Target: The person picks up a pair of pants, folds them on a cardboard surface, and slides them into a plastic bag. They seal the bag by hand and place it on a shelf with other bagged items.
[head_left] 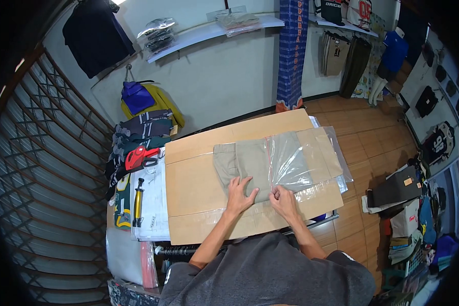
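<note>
Folded khaki trousers [250, 160] lie on a large cardboard sheet [194, 178]. Their right part is inside a clear plastic bag [290, 158], whose red-edged opening runs across the cloth. My left hand [239, 197] rests on the lower part of the trousers outside the bag, thumb and fingers spread. At the bag's lower front corner, beside the red edge, my right hand [284, 201] has its fingers pinched together on the plastic. The fingertips of that hand are partly hidden.
Left of the cardboard lie a red tape dispenser [139, 158], a yellow-and-black tool [138, 203] and piled clothes [143, 127]. A folding metal gate [51, 153] stands at the left. Stacked goods [405, 219] sit to the right on the tiled floor [359, 153].
</note>
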`<state>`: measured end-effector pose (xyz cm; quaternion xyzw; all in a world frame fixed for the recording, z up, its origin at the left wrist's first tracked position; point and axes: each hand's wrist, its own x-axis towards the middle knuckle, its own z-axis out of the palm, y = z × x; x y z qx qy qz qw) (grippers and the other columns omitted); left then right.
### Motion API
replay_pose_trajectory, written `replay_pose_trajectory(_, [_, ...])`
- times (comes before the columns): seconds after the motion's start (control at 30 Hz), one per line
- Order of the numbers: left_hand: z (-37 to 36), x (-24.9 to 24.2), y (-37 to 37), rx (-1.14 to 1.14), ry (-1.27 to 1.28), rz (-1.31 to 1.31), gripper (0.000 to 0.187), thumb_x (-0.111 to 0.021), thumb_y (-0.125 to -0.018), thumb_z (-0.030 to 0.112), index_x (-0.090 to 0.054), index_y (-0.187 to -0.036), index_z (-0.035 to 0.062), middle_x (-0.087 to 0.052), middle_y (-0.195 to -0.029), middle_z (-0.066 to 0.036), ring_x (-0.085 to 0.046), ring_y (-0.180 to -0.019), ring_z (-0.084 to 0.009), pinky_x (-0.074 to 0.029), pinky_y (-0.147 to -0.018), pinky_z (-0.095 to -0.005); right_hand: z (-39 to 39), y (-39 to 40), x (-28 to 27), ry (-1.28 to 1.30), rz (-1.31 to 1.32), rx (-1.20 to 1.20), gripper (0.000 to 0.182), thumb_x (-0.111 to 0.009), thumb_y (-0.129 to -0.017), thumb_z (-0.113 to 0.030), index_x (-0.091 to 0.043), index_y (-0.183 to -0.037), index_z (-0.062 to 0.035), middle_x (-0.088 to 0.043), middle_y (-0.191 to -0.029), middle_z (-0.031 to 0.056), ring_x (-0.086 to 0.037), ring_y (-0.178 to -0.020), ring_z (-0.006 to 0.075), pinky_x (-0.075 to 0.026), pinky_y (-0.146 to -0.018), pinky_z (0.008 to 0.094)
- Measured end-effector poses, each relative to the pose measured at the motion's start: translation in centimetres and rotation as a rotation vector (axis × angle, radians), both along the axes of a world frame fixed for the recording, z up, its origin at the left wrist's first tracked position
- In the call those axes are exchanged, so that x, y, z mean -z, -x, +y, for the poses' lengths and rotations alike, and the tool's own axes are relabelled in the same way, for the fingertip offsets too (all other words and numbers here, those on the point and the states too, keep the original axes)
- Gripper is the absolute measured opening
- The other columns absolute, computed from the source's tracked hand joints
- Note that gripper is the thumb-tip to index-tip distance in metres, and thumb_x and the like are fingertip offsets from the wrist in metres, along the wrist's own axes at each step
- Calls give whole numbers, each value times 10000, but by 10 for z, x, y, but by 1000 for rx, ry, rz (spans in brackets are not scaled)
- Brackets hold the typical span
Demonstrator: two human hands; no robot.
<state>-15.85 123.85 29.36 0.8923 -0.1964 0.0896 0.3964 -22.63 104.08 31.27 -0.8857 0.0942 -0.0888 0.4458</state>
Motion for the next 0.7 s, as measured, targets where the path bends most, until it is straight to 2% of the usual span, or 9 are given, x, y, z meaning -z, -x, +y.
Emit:
replay_pose_trajectory(0.13, [-21,-5,5,10,83,73,535,-808,-863,267,-664,-1336,65,-520,-1413,-339,-474,-1337,-495,-372,-1158,-522,1,4,3,-23,-15,27,180,-713,-876,-177,-700,-874,2,-692,-702,196,-708,-678,397,-536,-626,479])
replay_pose_trajectory(0.23, [-26,-2,4,-67,250,-5,578,-799,-873,266,-630,-1385,60,-380,-1535,-362,-404,-1407,-504,-331,-1190,-544,-1,7,-1,-20,-14,45,184,-727,-878,-172,-699,-874,9,-691,-689,184,-705,-651,365,-533,-617,461])
replay_pose_trajectory(0.33, [-4,3,-1,-160,-130,-66,632,-789,-887,290,-590,-1451,87,-268,-1599,-380,-317,-1468,-507,-273,-1212,-589,-2,11,3,-14,-36,65,192,-754,-876,-161,-700,-881,22,-685,-666,165,-695,-601,308,-525,-589,421])
replay_pose_trajectory(0.37, [6,1,-2,-181,-213,27,698,-788,-894,348,-546,-1520,155,-226,-1635,-373,-237,-1511,-511,-232,-1215,-626,-3,12,4,-17,-33,68,192,-756,-877,-162,-701,-884,22,-686,-667,163,-696,-601,304,-525,-588,418])
replay_pose_trajectory(0.47, [38,-16,-14,38,-313,118,722,-802,-876,436,-558,-1526,237,-208,-1653,-368,-211,-1517,-536,-221,-1215,-623,-4,14,4,-14,-22,69,193,-760,-879,-162,-706,-893,22,-689,-670,161,-696,-599,296,-524,-585,412])
replay_pose_trajectory(0.5, [49,-23,-19,109,-350,148,855,-871,-776,527,-558,-1528,268,-215,-1671,-335,-220,-1527,-509,-228,-1214,-621,-3,13,3,-11,-17,67,193,-760,-879,-162,-707,-895,22,-690,-670,161,-695,-599,294,-524,-585,410])
replay_pose_trajectory(0.6, [72,-38,-33,248,-382,205,991,-913,-669,595,-550,-1535,279,-252,-1677,-285,-250,-1528,-469,-242,-1209,-616,-3,13,-6,-55,21,71,204,-722,-890,-203,-712,-877,0,-699,-691,164,-705,-658,371,-537,-629,469])
replay_pose_trajectory(0.7, [70,-28,-35,244,-401,141,1058,-922,-604,631,-555,-1532,280,-281,-1677,-246,-271,-1525,-442,-255,-1203,-609,-6,11,-5,-56,22,42,205,-721,-891,-206,-708,-868,-2,-695,-689,165,-704,-659,373,-536,-632,470])
